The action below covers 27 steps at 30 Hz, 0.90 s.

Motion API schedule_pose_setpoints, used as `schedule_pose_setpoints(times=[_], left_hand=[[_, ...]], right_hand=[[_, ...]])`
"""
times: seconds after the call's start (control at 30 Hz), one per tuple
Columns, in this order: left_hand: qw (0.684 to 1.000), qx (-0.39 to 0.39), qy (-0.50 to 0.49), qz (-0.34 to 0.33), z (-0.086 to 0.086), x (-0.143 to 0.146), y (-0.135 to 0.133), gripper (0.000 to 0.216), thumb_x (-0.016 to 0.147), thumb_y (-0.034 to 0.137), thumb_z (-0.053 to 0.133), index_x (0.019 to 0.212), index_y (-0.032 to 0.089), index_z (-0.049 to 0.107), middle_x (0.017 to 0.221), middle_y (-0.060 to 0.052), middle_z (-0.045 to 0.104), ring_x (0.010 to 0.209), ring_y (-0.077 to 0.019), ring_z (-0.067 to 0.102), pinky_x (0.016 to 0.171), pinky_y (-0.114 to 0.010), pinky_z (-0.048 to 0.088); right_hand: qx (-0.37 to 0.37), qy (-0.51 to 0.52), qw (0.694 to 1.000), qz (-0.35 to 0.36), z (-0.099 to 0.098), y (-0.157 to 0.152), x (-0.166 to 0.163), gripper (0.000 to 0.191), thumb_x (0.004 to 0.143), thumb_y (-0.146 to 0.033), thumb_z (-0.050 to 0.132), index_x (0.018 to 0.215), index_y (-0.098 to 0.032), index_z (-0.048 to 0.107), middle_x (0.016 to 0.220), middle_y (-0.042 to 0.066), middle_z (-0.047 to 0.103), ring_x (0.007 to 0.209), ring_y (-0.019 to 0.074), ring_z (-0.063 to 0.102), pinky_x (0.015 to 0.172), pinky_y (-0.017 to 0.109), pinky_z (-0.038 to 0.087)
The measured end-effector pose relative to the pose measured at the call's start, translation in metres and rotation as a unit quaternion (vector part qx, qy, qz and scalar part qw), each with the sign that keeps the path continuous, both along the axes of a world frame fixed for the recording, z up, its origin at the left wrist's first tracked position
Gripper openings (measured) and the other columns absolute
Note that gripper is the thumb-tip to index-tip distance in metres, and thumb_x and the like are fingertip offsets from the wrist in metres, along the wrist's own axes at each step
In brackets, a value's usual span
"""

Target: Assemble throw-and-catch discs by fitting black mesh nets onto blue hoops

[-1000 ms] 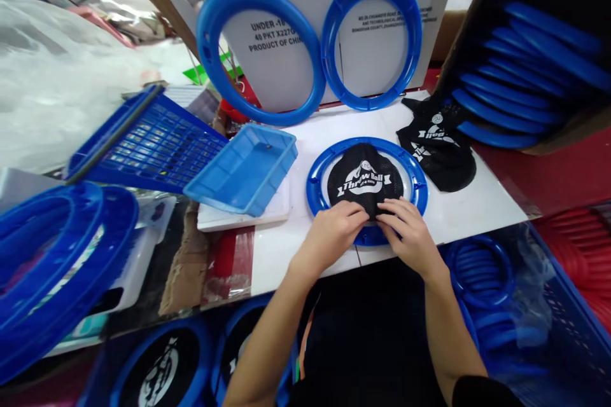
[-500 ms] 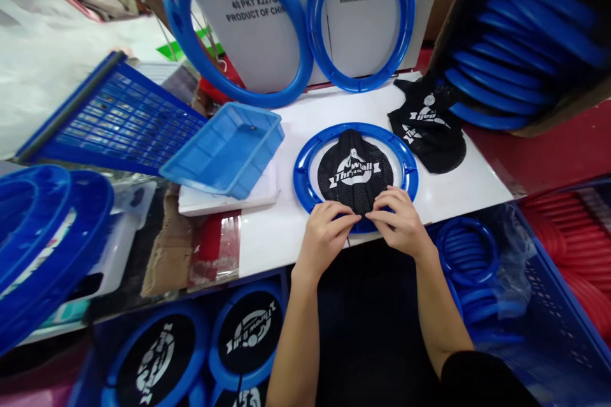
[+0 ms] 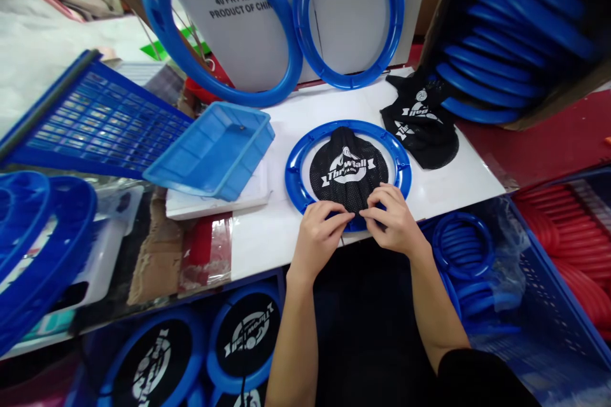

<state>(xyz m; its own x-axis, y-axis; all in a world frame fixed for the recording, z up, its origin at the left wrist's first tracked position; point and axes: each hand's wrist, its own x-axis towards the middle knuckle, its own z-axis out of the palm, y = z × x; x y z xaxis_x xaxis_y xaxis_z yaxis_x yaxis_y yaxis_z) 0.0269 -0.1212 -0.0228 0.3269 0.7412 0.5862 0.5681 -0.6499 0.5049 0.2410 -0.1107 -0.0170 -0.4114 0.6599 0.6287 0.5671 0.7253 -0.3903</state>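
Observation:
A blue plastic ring (image 3: 298, 172) lies flat on the white tabletop, a black mesh cloth (image 3: 351, 168) with white "Throw Ball" print spread inside it. At the near edge of that cloth, my left hand (image 3: 321, 235) is closed, thumb and finger pinching the mesh. Just to its right, my right hand (image 3: 394, 222) pinches the same edge, fingertips close to the left ones. Both pinches sit over the near side of the ring. More printed black mesh cloths (image 3: 422, 121) lie in a loose heap at the ring's upper right.
Two blue rings (image 3: 347, 79) lean against a printed white carton (image 3: 238, 32) behind. A light blue tray (image 3: 214, 146) stands left, beside a blue basket (image 3: 109, 114). A carton of stacked rings (image 3: 501, 63) is at right. Finished-looking mesh rings (image 3: 248, 337) lie below the table edge.
The view has shifted slightly, so most things sit a little further left. Both hands still pinch the near edge of the mesh, with little visible movement.

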Motion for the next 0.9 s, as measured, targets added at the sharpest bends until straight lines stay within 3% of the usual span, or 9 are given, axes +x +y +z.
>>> schedule_pose_setpoints(times=[0.23,0.4,0.63,0.77,0.9], left_hand=[[1.0,0.017,0.017,0.017,-0.001,0.001,-0.001,0.013,0.102,0.016,0.064,0.103,0.02,0.076,0.101,-0.007,0.071,0.098,-0.0221,0.066,0.085,-0.039,0.053],[0.99,0.096,0.098,0.023,0.002,0.005,-0.001,0.022,0.1,0.005,0.056,0.105,0.016,0.073,0.113,-0.014,0.071,0.106,-0.0269,0.066,0.087,-0.042,0.055],[0.963,0.176,0.202,-0.036,0.01,-0.001,-0.002,0.02,0.102,0.008,0.053,0.105,0.015,0.072,0.108,-0.014,0.076,0.102,-0.0271,0.067,0.085,-0.042,0.055],[0.965,0.157,0.203,-0.054,0.01,-0.012,0.001,0.024,0.102,0.008,0.051,0.107,0.016,0.073,0.115,-0.014,0.076,0.107,-0.0276,0.067,0.093,-0.047,0.054],[0.989,0.05,0.14,-0.014,0.006,-0.011,0.004,0.02,0.102,0.015,0.056,0.11,0.022,0.073,0.128,-0.012,0.073,0.125,-0.0292,0.064,0.111,-0.055,0.047]], right_hand=[[0.011,-0.003,1.0,-0.006,-0.001,-0.001,-0.001,0.019,0.089,-0.006,0.061,0.093,-0.021,0.071,0.094,0.007,0.061,0.102,0.0243,0.059,0.108,0.055,0.051],[0.049,-0.032,0.998,-0.02,-0.002,-0.001,-0.003,0.019,0.09,-0.007,0.06,0.088,-0.022,0.072,0.092,0.006,0.061,0.101,0.0236,0.059,0.105,0.053,0.053],[0.131,-0.24,0.961,-0.04,0.027,-0.012,-0.006,0.022,0.097,-0.006,0.057,0.084,-0.018,0.071,0.087,0.008,0.063,0.099,0.0245,0.056,0.105,0.045,0.051],[0.124,-0.352,0.927,0.032,0.045,-0.009,-0.005,0.021,0.098,-0.007,0.057,0.083,-0.016,0.069,0.082,0.008,0.062,0.086,0.0242,0.055,0.086,0.04,0.052],[0.102,-0.384,0.916,0.063,0.05,-0.005,-0.001,0.018,0.098,-0.008,0.058,0.085,-0.016,0.068,0.081,0.008,0.064,0.084,0.0244,0.055,0.079,0.039,0.049]])
